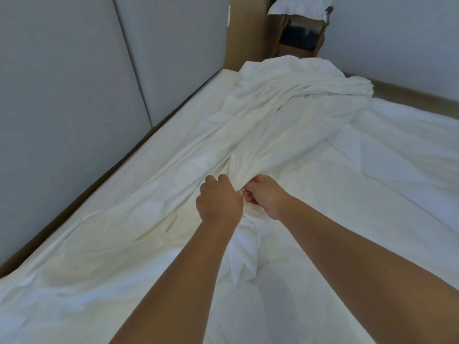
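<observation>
Two hands (219, 198) (267, 197), gripping bunched white sheet (260, 135)

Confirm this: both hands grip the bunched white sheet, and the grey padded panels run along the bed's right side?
No. The head view shows the grey padded panels along the left side of the bed, not right. The left hand and right hand both grip the bunched white sheet.

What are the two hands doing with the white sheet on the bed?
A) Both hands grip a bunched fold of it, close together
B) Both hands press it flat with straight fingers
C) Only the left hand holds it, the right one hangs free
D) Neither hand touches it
A: the left hand and the right hand sit side by side, fingers curled into one gathered fold of the white sheet.
</observation>
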{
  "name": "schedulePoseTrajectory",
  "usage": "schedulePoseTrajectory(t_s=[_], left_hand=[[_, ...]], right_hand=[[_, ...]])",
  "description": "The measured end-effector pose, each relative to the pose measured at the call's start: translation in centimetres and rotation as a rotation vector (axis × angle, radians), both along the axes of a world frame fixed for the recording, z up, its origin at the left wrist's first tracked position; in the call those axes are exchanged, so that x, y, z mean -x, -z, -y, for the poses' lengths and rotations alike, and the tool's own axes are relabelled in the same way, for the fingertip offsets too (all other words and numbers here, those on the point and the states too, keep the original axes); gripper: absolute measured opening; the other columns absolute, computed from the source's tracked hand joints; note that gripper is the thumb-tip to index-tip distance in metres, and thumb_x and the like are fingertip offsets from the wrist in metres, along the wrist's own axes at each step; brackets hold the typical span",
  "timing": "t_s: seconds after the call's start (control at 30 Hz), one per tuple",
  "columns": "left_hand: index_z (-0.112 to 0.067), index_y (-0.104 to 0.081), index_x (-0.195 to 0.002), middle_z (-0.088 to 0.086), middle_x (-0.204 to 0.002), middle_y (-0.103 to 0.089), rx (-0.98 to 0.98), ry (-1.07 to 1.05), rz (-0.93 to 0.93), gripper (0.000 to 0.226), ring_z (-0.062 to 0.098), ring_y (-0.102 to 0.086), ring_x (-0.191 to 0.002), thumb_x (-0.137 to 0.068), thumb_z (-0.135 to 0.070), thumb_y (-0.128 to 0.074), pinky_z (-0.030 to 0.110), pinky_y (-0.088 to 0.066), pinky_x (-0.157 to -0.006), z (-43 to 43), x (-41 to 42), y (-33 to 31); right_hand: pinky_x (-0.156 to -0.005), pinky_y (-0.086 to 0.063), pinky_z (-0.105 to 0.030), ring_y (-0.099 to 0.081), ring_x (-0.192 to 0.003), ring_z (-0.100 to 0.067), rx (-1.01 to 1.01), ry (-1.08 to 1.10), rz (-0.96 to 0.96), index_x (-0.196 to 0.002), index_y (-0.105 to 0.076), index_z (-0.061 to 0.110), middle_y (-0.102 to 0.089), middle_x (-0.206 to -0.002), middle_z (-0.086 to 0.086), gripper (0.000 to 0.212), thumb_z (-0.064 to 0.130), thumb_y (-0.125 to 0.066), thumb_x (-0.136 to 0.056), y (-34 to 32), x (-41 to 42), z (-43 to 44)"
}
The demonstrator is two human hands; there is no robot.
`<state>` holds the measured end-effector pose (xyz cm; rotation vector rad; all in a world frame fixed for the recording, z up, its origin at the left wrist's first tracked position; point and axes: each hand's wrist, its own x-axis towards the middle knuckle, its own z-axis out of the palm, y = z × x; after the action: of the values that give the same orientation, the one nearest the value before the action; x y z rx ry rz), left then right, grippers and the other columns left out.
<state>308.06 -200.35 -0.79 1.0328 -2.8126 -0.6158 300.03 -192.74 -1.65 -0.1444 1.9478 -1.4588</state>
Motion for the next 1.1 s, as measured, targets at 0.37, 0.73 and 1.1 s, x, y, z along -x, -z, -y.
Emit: schedulePoseTrajectory(t_s=[0.37, 0.73, 1.1], left_hand=[[-0.004, -0.054, -0.090, 0.006, -0.076, -0.053, -1.232, -0.447, -0.557, 0.013, 0.017, -0.050, -0.065, -0.085, 0.000, -0.043, 0.019, -0.041, -0.053, -1.5, 0.1, -1.0], [-0.019, -0.049, -0.076, 0.000, -0.078, -0.059, -0.151, -0.356, -0.341, 0.011, 0.025, -0.056, -0.078, -0.084, -0.025, -0.050, 0.031, -0.037, -0.059, -1.9, 0.4, 4.7], [-0.010, -0.068, -0.084, 0.005, -0.067, -0.068, -0.988, -0.867, -0.847, 0.010, 0.022, -0.066, -0.060, -0.085, -0.016, -0.060, 0.031, -0.054, -0.062, -1.3, 4.6, 1.1]], right_hand=[[-0.080, -0.046, -0.036, -0.057, -0.081, -0.027, 0.006, 0.118, 0.070, -0.084, -0.061, -0.003, -0.062, -0.082, -0.016, 0.020, 0.003, -0.043, -0.090, -1.5, -0.3, -0.8], [-0.073, -0.056, -0.035, -0.070, -0.084, -0.026, 0.406, -0.313, -0.045, -0.091, -0.072, 0.006, -0.072, -0.090, -0.017, 0.014, 0.012, -0.059, -0.089, 5.7, 2.2, -1.3], [-0.044, -0.045, -0.027, -0.040, -0.046, -0.012, 0.232, -0.017, -0.155, -0.071, -0.047, 0.014, -0.038, -0.055, -0.002, 0.027, -0.011, -0.050, -0.081, 9.1, 7.0, -4.1]])
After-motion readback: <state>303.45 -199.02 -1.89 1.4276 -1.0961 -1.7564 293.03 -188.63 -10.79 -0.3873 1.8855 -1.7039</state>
